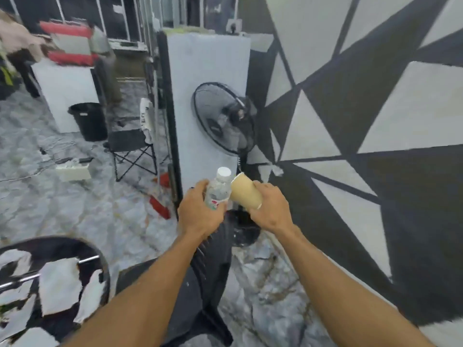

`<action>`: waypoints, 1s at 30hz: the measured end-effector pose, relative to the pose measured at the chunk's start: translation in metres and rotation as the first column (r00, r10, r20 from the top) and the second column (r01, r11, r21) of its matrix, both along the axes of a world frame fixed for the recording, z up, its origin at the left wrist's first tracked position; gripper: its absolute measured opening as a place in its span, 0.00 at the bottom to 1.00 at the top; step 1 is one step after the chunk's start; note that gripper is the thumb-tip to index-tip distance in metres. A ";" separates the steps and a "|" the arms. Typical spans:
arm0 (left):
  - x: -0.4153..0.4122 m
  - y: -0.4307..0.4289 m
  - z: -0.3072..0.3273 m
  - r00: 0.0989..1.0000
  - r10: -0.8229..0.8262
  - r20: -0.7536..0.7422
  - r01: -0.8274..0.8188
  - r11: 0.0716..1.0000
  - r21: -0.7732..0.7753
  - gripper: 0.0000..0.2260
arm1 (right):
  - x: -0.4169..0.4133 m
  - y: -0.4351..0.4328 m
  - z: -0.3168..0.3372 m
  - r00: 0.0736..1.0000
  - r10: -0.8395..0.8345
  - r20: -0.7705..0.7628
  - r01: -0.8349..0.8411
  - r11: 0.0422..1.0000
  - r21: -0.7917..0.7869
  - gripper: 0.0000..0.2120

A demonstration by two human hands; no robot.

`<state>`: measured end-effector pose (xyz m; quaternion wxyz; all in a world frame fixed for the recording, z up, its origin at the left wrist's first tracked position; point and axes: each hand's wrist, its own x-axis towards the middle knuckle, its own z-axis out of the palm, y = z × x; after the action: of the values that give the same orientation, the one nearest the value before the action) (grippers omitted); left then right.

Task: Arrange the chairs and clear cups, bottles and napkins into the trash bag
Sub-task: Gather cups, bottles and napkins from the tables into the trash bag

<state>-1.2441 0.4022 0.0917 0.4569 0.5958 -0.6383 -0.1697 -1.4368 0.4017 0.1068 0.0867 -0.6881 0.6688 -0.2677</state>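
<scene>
My left hand (199, 211) grips a clear plastic bottle (218, 189) with a white cap, held upright at mid-frame. My right hand (269, 209) holds a tan paper cup (244, 190), tilted with its base toward the bottle; cup and bottle touch. Below my arms stands a black plastic chair (213, 259). A round black table (62, 249) at the lower left carries several white napkins (59, 284). A black folding chair (130, 144) stands farther off by the pillar.
A black standing fan (223, 118) stands against a white pillar (205, 71) straight ahead. The black-and-white patterned wall (363, 121) closes the right side. A black bin (89, 120) sits by a white block at the left. Red pieces (160, 207) lie on the marble floor.
</scene>
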 end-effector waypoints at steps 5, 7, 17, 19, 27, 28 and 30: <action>-0.151 0.016 0.000 0.953 -0.301 0.012 0.301 0.953 -0.026 0.21 | -0.150 0.064 -0.014 0.958 -0.283 -0.047 0.283 0.959 -0.005 0.33; -0.210 0.027 -0.013 0.922 -0.387 0.014 0.387 0.922 -0.003 0.21 | -0.202 0.100 -0.027 0.922 -0.386 -0.030 0.387 0.922 0.031 0.33; -0.479 0.154 -0.113 0.603 -0.798 0.019 0.755 0.578 0.310 0.25 | -0.429 0.309 -0.153 0.590 -0.807 0.021 0.758 0.562 0.330 0.22; -0.514 0.179 -0.137 0.539 -0.843 0.000 0.783 0.501 0.369 0.26 | -0.449 0.346 -0.177 0.478 -0.877 0.050 0.809 0.462 0.363 0.21; -0.589 0.243 -0.220 0.389 -0.921 -0.012 0.783 0.324 0.531 0.24 | -0.480 0.448 -0.257 0.243 -0.970 0.027 0.816 0.219 0.534 0.25; -0.596 0.247 -0.226 0.372 -0.928 -0.008 0.776 0.306 0.551 0.23 | -0.483 0.454 -0.264 0.228 -0.973 0.016 0.809 0.199 0.554 0.26; -0.606 0.252 -0.238 0.347 -0.938 -0.007 0.765 0.279 0.581 0.24 | -0.487 0.461 -0.277 0.201 -0.980 -0.001 0.797 0.163 0.581 0.27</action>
<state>-1.8498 0.6545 -0.1465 0.0043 0.2617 -0.8589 -0.4402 -1.9237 0.8631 -0.1699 0.1944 -0.0329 0.9545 -0.2238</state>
